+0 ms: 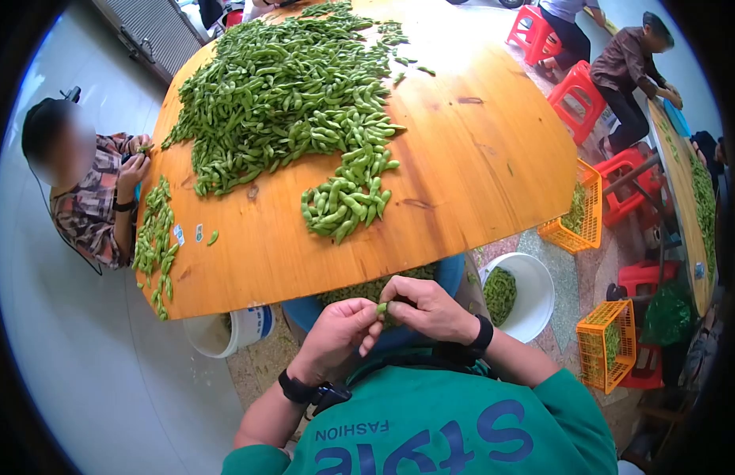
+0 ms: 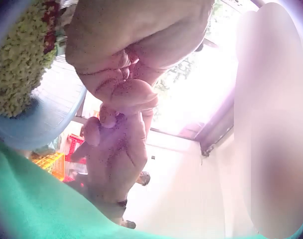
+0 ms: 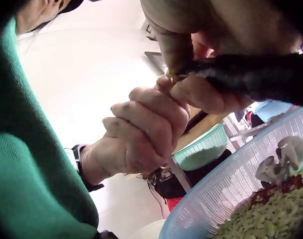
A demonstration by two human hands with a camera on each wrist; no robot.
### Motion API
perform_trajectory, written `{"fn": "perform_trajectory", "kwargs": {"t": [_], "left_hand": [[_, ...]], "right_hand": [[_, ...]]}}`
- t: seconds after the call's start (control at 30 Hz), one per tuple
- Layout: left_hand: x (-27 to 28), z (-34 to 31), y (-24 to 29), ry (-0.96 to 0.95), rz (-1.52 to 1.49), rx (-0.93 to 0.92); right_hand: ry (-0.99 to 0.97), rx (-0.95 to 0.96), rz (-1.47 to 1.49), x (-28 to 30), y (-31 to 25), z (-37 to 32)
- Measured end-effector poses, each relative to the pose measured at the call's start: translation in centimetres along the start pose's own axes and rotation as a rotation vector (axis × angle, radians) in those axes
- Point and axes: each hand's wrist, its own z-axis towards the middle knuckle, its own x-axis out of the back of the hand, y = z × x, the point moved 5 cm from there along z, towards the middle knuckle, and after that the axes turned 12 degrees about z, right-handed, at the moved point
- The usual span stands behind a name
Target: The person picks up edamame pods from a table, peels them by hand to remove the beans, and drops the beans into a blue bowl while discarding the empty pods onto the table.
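Note:
A green soybean pod (image 1: 381, 309) is pinched between the fingertips of my left hand (image 1: 342, 336) and my right hand (image 1: 432, 310), just in front of the table edge. In the right wrist view a long dark shape (image 3: 260, 74) runs along the right hand (image 3: 226, 25) toward the fingertips; I cannot tell what it is. The left hand (image 3: 141, 124) meets it there with curled fingers. Beneath the hands stands a blue basket (image 3: 201, 209) with shelled beans (image 3: 270, 214). Fingers hide most of the pod in the left wrist view.
A large heap of pods (image 1: 280, 95) covers the far part of the wooden table (image 1: 478, 174), with a smaller pile (image 1: 343, 206) nearer. White buckets (image 1: 533, 293) flank the basket. Orange crates (image 1: 605, 344) and red stools (image 1: 577, 99) stand right. A person (image 1: 90, 182) sits left.

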Motion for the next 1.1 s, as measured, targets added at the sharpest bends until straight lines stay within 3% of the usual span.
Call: {"fn": "perform_trajectory", "kwargs": {"t": [0.03,0.1,0.13,0.2,0.33,0.4,0.47,0.53,0.57,0.6,0.63,0.73,0.83,1.1], "left_hand": [[-0.6,0.0,0.0,-0.001,0.002,-0.001],[-1.2,-0.9,2.0,0.373,0.681,-0.338],[-1.1,-0.7,1.9,0.373,0.682,-0.336],[-2.1,-1.6,3.4,0.482,1.187,-0.788],[-2.7,-1.4,3.2,0.542,1.285,-0.899],[-2.4,-1.2,2.8,0.542,1.246,-0.825],[-1.9,-1.0,2.5,0.540,1.207,-0.753],[-0.2,0.1,0.8,0.379,0.677,-0.370],[0.1,0.2,0.9,0.380,0.676,-0.370],[0.4,0.6,0.4,0.297,0.469,-0.294],[0.5,0.9,-0.1,0.213,0.262,-0.218],[0.8,1.5,-1.2,0.107,0.046,-0.153],[1.0,1.4,-1.1,0.131,0.100,-0.158],[1.5,2.1,-2.1,0.080,0.037,-0.097]], "right_hand": [[0.001,0.002,-0.001,0.0,0.0,0.0],[0.088,0.021,-0.123,0.0,0.2,-0.1],[0.088,0.020,-0.122,-0.1,0.3,-0.2],[0.106,0.080,-0.238,-0.2,0.2,-0.3],[0.126,0.084,-0.226,-0.2,0.5,-0.2],[0.126,0.172,-0.275,-0.1,0.5,-0.2],[0.099,0.119,-0.215,0.0,0.8,-0.1],[0.073,0.066,-0.155,0.3,1.0,-0.2],[0.035,-0.087,0.060,0.5,1.8,-0.2],[-0.003,-0.240,0.275,0.3,2.5,-0.4],[-0.004,-0.240,0.275,0.4,2.8,-0.3],[-0.044,-0.230,0.422,0.2,3.9,-0.1],[-0.007,-0.250,0.425,0.1,4.4,0.0],[0.186,-0.008,0.046,0.0,3.2,-0.1]]}}
